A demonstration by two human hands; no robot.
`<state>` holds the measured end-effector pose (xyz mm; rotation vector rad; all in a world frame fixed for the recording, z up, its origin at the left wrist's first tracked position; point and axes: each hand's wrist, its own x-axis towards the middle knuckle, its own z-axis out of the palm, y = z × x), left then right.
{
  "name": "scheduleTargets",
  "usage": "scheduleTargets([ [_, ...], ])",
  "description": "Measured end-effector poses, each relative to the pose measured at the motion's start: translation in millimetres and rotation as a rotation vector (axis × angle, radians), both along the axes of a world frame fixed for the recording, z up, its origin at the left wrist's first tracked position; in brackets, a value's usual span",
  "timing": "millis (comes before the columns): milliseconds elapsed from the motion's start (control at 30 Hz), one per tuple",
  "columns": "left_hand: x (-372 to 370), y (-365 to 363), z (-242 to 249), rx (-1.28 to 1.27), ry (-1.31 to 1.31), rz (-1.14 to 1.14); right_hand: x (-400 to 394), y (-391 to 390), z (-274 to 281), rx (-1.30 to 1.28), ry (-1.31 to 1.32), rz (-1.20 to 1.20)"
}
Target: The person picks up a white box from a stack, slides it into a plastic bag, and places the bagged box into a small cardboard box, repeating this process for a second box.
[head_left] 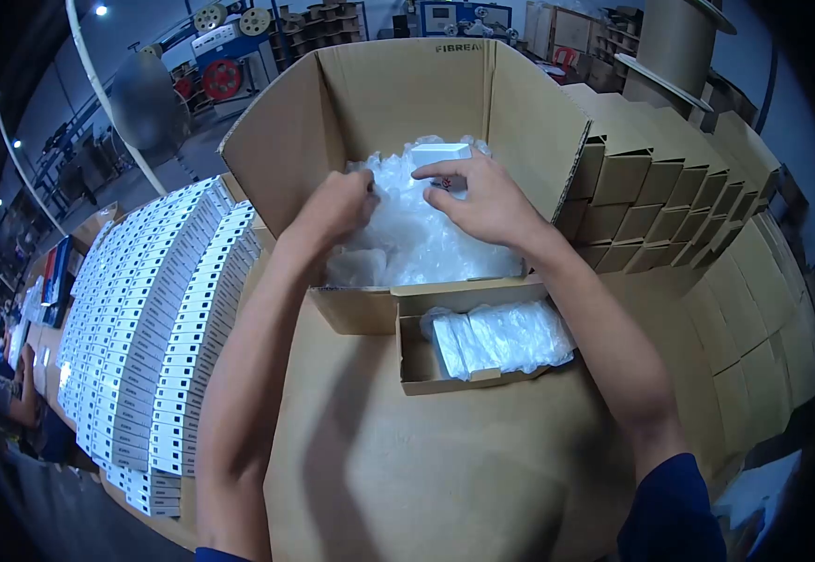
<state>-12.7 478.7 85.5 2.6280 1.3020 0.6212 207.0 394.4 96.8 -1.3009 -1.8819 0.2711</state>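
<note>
Inside a large open cardboard box point(412, 84) lies a heap of clear plastic bags point(426, 234), with pale contents I cannot make out. Over the left side of the heap, my left hand point(337, 204) has its fingers curled; whatever they hold is hidden. My right hand point(487, 197) is over the heap's right side, index finger and thumb apart. Beside those fingers is a white boxy piece point(440, 152), partly covered by them. In front of the large box, a small open carton point(445, 384) holds a row of plastic-wrapped white pieces point(506, 337).
Stacks of white boxes point(159, 328) with dark squares stand at left. Folded brown cartons point(656, 183) are piled at right. The brown work surface point(417, 478) is in front. Behind are a large spool point(674, 47) and machinery point(225, 56); another person point(5, 393) sits far left.
</note>
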Motion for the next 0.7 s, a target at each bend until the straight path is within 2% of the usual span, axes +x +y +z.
scheduleTargets([
  [100,-1.2,-16.1,15.2,0.087,-0.331,0.007,-5.2,10.2,-4.6,-0.014,0.059,-0.104],
  [200,10.0,-50.9,16.4,0.261,-0.542,-0.054,-21.0,-9.3,3.9,-0.182,0.228,-0.060],
  [233,13.8,-61.2,15.6,0.295,-0.560,-0.063,-27.6,-12.7,2.4,-0.160,0.370,0.013],
  [267,16.9,-70.0,13.1,0.388,-0.588,-0.095,-30.4,-20.6,2.7,-0.228,0.400,0.012],
  [367,21.5,-90.7,14.2,0.292,-0.721,-0.031,-40.0,-47.8,6.7,-0.124,0.343,-0.028],
  [433,17.5,-104.1,25.5,0.197,-0.783,0.042,-33.5,-42.5,3.6,0.050,0.266,-0.097],
  [500,9.8,-85.3,28.2,0.239,-0.812,0.080,-26.9,-40.6,5.4,0.260,0.166,-0.203],
  [533,6.1,-77.2,28.6,0.256,-0.814,0.129,-21.4,-31.8,3.6,0.242,0.149,-0.220],
  [600,-2.5,-64.3,22.9,0.239,-0.911,0.075,-6.0,-3.2,-8.1,0.203,0.117,-0.255],
  [633,-3.6,-64.5,27.9,0.233,-0.954,0.044,1.4,2.6,-6.0,0.033,-0.007,-0.278],
  [700,-6.1,-80.9,29.9,0.002,-1.061,-0.024,1.8,13.3,-11.4,0.013,-0.076,-0.310],
])
